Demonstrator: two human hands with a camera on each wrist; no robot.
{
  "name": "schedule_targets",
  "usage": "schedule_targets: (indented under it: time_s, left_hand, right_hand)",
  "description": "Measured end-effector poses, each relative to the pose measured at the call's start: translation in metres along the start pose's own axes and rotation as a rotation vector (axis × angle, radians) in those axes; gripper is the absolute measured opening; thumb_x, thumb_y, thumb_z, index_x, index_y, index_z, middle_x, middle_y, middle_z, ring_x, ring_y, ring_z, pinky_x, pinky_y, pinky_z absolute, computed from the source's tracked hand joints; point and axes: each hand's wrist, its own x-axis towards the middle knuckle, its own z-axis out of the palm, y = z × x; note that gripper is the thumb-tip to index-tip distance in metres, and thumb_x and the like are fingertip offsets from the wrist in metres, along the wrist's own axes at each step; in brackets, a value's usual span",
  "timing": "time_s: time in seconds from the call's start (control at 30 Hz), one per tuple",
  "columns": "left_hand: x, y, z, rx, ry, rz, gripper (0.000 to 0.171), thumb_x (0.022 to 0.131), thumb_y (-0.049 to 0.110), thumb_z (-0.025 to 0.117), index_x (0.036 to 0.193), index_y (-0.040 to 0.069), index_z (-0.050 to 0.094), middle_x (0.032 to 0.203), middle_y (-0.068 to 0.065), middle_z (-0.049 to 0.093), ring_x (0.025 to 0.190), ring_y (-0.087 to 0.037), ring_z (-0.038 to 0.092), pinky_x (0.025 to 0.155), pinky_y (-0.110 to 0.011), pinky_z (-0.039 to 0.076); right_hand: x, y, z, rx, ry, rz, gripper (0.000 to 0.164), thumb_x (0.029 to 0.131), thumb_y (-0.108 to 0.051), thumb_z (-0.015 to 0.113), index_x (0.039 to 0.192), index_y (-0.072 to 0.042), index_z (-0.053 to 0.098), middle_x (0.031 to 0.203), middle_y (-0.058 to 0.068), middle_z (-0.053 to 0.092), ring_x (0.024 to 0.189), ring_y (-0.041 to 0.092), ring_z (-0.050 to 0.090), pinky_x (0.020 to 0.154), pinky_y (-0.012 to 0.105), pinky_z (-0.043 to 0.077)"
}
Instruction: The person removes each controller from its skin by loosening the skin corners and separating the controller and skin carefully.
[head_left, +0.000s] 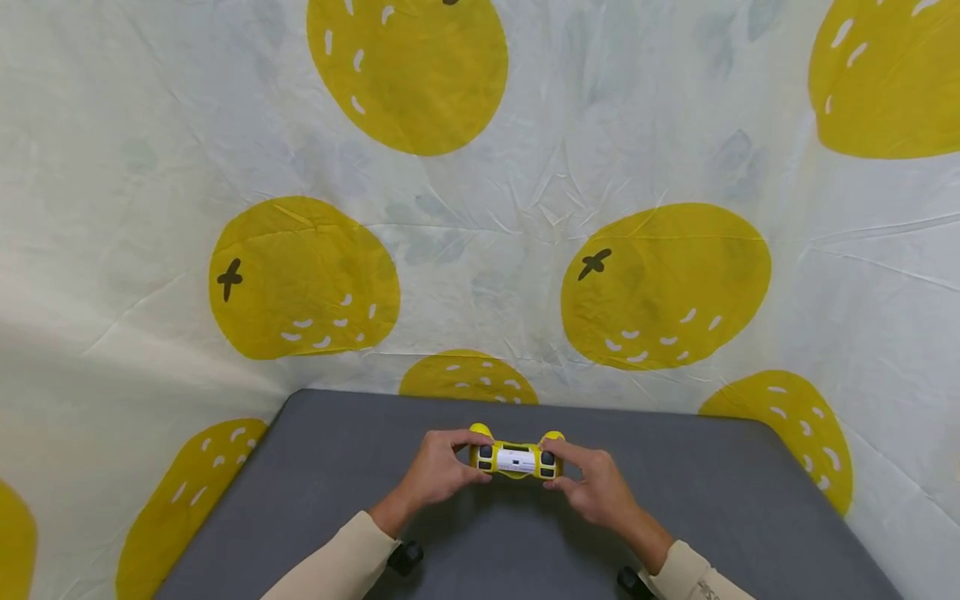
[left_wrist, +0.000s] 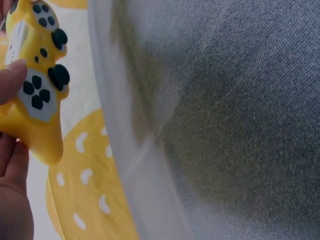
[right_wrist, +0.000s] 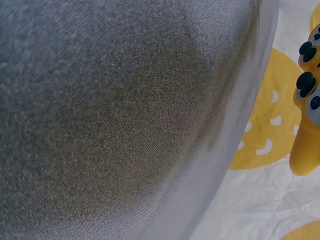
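A yellow game controller is held up above the grey table, its edge with dark shoulder buttons and a white label facing the head camera. My left hand grips its left end between thumb and fingers. At the other end, my right hand pinches it the same way. The left wrist view shows the controller with black thumbsticks and dark buttons, the left thumb touching its face. Only part of the controller appears in the right wrist view, where the right hand is out of sight.
Below the hands lies a dark grey table with rounded far corners. A white cloth printed with large yellow fruits hangs behind it and along both sides. Black bands or mounts sit at the wrists by the cream sleeves.
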Motion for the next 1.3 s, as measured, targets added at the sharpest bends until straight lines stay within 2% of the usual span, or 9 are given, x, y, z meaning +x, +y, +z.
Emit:
schedule_targets:
  time_s: [0.17,0.37,0.43,0.7,0.87,0.97,1.13,1.3]
  left_hand:
    - [-0.001,0.002,0.002,-0.002,0.012,-0.004,0.042,0.074,0.009,0.093,0.113,0.019,0.081,0.117,-0.006,0.079,0.115,-0.028,0.072,0.096,-0.053,0.060]
    - [-0.001,0.002,0.004,0.006,0.019,0.017,0.041,0.074,0.008,0.093,0.112,0.018,0.082,0.114,-0.005,0.080,0.111,-0.027,0.074,0.095,-0.052,0.060]
    - [-0.001,0.001,0.004,0.006,0.017,0.018,0.041,0.074,0.009,0.093,0.112,0.019,0.082,0.114,-0.005,0.079,0.110,-0.027,0.074,0.095,-0.051,0.061]
    - [0.000,-0.002,0.003,-0.032,-0.004,0.034,0.042,0.075,0.008,0.093,0.114,0.018,0.080,0.119,-0.006,0.078,0.117,-0.025,0.072,0.099,-0.042,0.060]
    - [-0.002,-0.005,-0.002,0.056,-0.018,0.076,0.046,0.074,0.014,0.095,0.117,0.018,0.079,0.120,-0.002,0.078,0.116,-0.023,0.072,0.101,-0.048,0.058]
    - [-0.001,-0.008,-0.004,0.091,-0.017,0.084,0.049,0.073,0.020,0.096,0.120,0.021,0.078,0.125,0.000,0.077,0.122,-0.023,0.070,0.103,-0.052,0.056]
    - [0.001,-0.010,-0.005,0.030,-0.008,0.054,0.051,0.071,0.023,0.098,0.119,0.023,0.079,0.134,-0.004,0.073,0.132,-0.028,0.065,0.108,-0.057,0.052]
    - [0.002,-0.009,-0.005,-0.016,-0.007,0.028,0.048,0.070,0.020,0.098,0.115,0.022,0.081,0.133,-0.003,0.073,0.132,-0.029,0.065,0.109,-0.059,0.051]
  right_hand:
    - [0.001,-0.002,-0.001,-0.037,-0.017,0.055,0.058,0.068,0.000,0.094,0.121,-0.015,0.076,0.119,0.004,0.079,0.107,0.026,0.077,0.081,0.036,0.063]
    - [0.004,-0.004,0.000,-0.041,-0.059,0.136,0.055,0.068,-0.001,0.094,0.119,-0.013,0.077,0.129,0.010,0.075,0.122,0.033,0.071,0.094,0.048,0.060]
    - [0.004,-0.004,0.000,-0.034,-0.056,0.147,0.054,0.067,-0.001,0.094,0.118,-0.012,0.078,0.129,0.011,0.075,0.122,0.033,0.071,0.094,0.048,0.061]
    - [0.000,-0.004,0.004,-0.064,0.022,0.119,0.056,0.062,-0.002,0.097,0.114,-0.015,0.080,0.117,0.004,0.080,0.106,0.026,0.078,0.085,0.041,0.063]
    - [-0.003,-0.003,0.007,-0.058,0.046,0.086,0.058,0.062,0.001,0.096,0.115,-0.015,0.079,0.113,0.001,0.080,0.104,0.026,0.078,0.083,0.041,0.063]
    - [-0.003,-0.002,0.008,-0.059,0.065,0.037,0.057,0.061,0.003,0.096,0.114,-0.013,0.079,0.115,0.001,0.080,0.105,0.027,0.078,0.085,0.044,0.064]
    - [-0.004,-0.001,0.009,-0.074,0.100,-0.022,0.058,0.059,0.005,0.096,0.113,-0.011,0.079,0.116,0.002,0.080,0.104,0.029,0.078,0.084,0.045,0.064]
    - [-0.005,0.000,0.009,-0.066,0.105,-0.021,0.058,0.060,0.005,0.096,0.113,-0.012,0.079,0.116,0.003,0.080,0.105,0.029,0.078,0.085,0.047,0.064]
